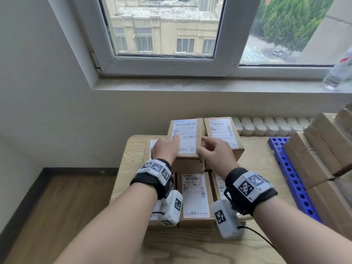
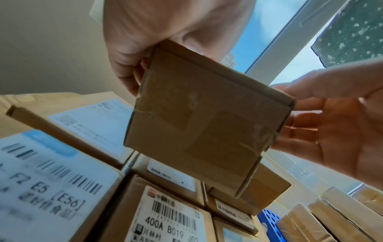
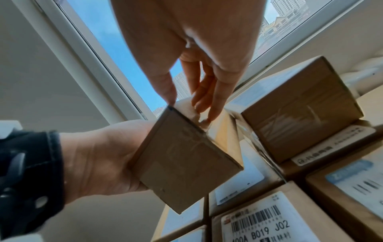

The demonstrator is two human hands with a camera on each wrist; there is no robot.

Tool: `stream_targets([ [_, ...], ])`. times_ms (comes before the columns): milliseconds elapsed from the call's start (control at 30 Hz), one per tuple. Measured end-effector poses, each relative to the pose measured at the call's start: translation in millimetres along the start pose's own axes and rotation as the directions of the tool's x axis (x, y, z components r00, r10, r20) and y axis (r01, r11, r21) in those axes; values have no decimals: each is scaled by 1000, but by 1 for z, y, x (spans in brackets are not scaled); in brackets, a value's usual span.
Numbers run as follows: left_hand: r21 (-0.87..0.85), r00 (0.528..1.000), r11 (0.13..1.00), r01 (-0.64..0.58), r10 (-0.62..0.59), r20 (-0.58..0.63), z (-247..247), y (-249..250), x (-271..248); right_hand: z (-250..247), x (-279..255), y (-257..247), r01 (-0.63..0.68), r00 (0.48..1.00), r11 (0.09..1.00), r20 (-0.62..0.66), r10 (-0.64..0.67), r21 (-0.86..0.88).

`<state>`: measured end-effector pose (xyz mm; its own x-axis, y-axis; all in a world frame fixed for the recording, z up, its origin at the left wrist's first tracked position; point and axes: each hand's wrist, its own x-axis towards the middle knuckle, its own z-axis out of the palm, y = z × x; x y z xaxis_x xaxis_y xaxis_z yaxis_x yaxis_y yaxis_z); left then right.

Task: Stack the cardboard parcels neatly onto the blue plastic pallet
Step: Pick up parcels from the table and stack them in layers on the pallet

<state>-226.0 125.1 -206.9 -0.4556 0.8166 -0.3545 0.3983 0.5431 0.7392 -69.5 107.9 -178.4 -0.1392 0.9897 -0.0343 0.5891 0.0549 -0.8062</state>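
I hold a cardboard parcel (image 1: 188, 141) with a white label between both hands, above several labelled parcels (image 1: 196, 197) lying flat on the wooden table. My left hand (image 1: 167, 145) grips its left side, index finger lying on the label. My right hand (image 1: 203, 144) pinches its right near corner between thumb and fingers. In the left wrist view the parcel's taped brown underside (image 2: 207, 117) is tilted, with left-hand fingers (image 2: 128, 73) curled round its edge. In the right wrist view my right fingertips (image 3: 207, 113) sit on the parcel (image 3: 186, 163). The blue pallet (image 1: 291, 176) lies at the right.
Brown parcels (image 1: 314, 159) are piled on the pallet at the right edge. A second parcel (image 1: 222, 134) stands raised just right of the held one. A white radiator (image 1: 266, 126) runs behind the table (image 1: 255, 153). A plastic bottle (image 1: 339, 73) stands on the window sill.
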Motion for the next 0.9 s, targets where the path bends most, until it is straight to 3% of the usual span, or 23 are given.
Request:
stream_targets([
  [233, -175, 996, 984, -33, 18, -88, -15, 5, -8, -4, -8, 14, -45, 996, 973, -70, 62, 228],
  [467, -452, 1000, 892, -19, 25, 7, -14, 11, -54, -26, -38, 21, -26, 993, 908, -96, 72, 419],
  [600, -540, 991, 841, -10, 81, 108, -3, 21, -90, -59, -67, 30, 32, 992, 877, -120, 30, 480],
  [800, -600, 970, 796, -79, 201, 140, 48, 37, -174, -135, -131, 66, 86, 982, 865, -188, 10, 495],
  [900, -660, 959, 749, -58, 226, 172, 82, 46, -219, -177, -166, 86, 110, 979, 859, -205, -6, 499],
])
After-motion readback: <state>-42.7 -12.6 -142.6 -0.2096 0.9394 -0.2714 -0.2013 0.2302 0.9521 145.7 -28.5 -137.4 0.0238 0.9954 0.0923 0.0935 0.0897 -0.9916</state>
